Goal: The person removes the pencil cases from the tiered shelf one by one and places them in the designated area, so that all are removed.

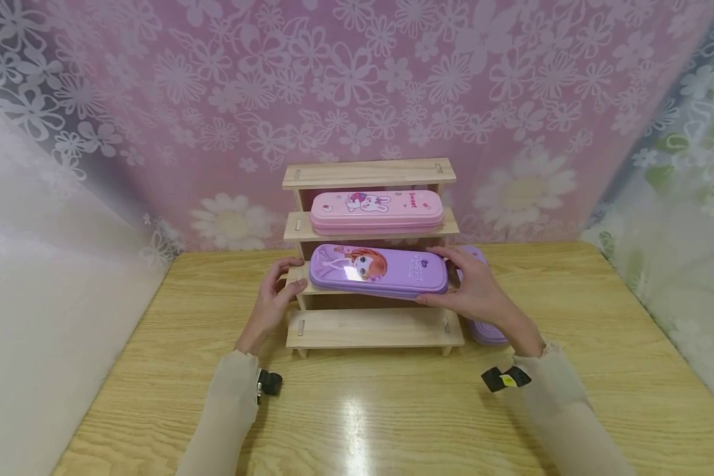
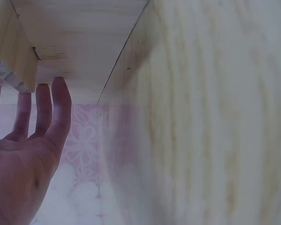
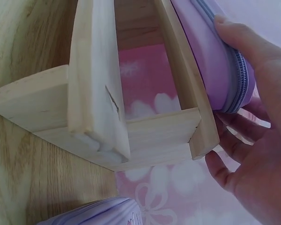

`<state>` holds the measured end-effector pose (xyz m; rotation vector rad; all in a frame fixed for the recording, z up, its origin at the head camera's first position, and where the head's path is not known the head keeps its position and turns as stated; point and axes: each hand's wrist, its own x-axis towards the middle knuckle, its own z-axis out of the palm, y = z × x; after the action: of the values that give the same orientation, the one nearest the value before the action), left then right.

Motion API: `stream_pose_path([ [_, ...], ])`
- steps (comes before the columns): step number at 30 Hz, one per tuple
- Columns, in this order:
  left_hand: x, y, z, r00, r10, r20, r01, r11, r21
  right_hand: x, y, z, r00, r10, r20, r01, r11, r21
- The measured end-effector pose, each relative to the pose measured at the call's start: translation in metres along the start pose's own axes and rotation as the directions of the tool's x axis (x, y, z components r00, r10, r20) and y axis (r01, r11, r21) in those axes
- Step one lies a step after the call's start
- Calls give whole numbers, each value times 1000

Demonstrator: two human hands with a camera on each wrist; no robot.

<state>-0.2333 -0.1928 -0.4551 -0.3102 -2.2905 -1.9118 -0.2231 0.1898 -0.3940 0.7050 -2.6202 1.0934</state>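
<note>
A purple pencil case (image 1: pixel 378 270) with a doll picture lies slightly tilted on the third board of a stepped wooden shelf (image 1: pixel 369 328). My right hand (image 1: pixel 476 287) grips its right end, thumb at the front edge and fingers behind. In the right wrist view, the thumb presses beside the zipper of the pencil case (image 3: pixel 203 56). My left hand (image 1: pixel 274 297) holds the left end of that same board. From the left wrist view, several fingers of the left hand (image 2: pixel 33 140) reach up against the wood; the thumb is hidden there.
A pink pencil case (image 1: pixel 377 210) with a rabbit picture sits one board higher. Another purple pencil case (image 1: pixel 486 330) lies on the wood-grain table (image 1: pixel 357 403), right of the shelf and partly behind my right hand. A pink floral curtain (image 1: pixel 357 86) hangs behind.
</note>
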Motion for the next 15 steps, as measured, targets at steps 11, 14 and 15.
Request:
stream_pose_path([
  [11,1,-3,-1,1000,19,-2,-19,1000,13,-17,2,-5,997,-55,-53,58,997,51],
  [14,1,-3,0,1000,22,-3,-22,1000,18,-23,5,-8,997,-55,-57,59,996,74],
  [15,0,-2,0,1000,21,-2,-21,1000,16,-25,6,-8,997,-50,-57,55,996,77],
])
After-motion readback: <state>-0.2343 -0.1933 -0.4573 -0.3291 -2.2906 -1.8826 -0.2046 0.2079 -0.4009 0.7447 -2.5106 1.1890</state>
